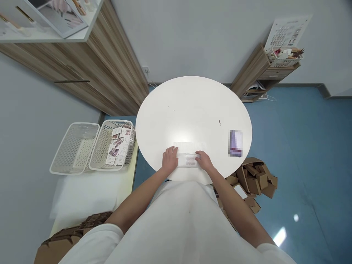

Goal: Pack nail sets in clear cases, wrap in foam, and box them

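Lying between left hand (169, 158) and right hand (204, 160) | clear packet (188, 160) | touching both

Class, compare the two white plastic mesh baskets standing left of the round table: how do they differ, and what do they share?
The left white plastic mesh basket holds nothing that shows; the right white mesh basket holds small printed packets. The left basket stands farther from the round white table; the right basket sits beside its edge. Both are white, rectangular, latticed and similar in size, and they stand side by side.
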### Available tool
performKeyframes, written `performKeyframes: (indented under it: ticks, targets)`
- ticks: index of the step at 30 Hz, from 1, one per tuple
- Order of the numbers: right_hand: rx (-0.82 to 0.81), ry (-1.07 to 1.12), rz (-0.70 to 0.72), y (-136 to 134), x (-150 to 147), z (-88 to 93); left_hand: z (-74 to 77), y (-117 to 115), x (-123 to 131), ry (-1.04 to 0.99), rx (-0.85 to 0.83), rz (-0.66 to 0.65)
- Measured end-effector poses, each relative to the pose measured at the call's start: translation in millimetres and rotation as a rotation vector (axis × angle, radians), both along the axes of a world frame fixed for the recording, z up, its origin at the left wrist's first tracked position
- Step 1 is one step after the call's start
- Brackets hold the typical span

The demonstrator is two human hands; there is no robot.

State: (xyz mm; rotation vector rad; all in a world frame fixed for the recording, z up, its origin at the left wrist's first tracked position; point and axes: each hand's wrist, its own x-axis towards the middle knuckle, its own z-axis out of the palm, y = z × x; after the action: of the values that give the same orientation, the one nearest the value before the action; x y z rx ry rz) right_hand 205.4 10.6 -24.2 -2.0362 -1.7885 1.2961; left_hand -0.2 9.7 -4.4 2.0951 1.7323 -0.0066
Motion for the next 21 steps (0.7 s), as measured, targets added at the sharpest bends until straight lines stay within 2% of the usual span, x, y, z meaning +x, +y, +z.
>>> performKeyframes:
  ticks: [2, 4, 6, 10, 15, 18, 21]
  targets:
    - [0.014, -0.006, -0.007, 1.1, -1.4, -0.7, 0.2, -7.7, 8.8, 0.001, 0.126, -0.214]
    - [0.03, -0.017, -0.019, 1.4, -2.4, -0.7, -2.7, -14.9, 17.3, -0.005, 0.135, -0.421]
    - [0.063, -0.07, -0.075, -1.4, -2.1, -0.2, -7.7, -19.9, 23.0, 0.02, 0.118, -0.499]
    - [0.101, -0.16, -0.289, -19.4, 2.1, -0.3, -17.1, -22.2, 24.3, 0.045, 0.132, -0.488]
    - [0.041, 0.046, -0.397, -41.4, 3.5, -2.9, -21.5, -22.3, 24.0, 0.038, 0.159, -0.463]
    - [-0.035, 0.153, -0.499, -40.8, 4.1, -3.8, -22.2, -22.7, 25.5, 0.036, 0.161, -0.449]
    - [-0.05, 0.227, -0.52, -36.2, 7.8, -4.4, -22.4, -21.6, 25.8, 0.036, 0.16, -0.455]
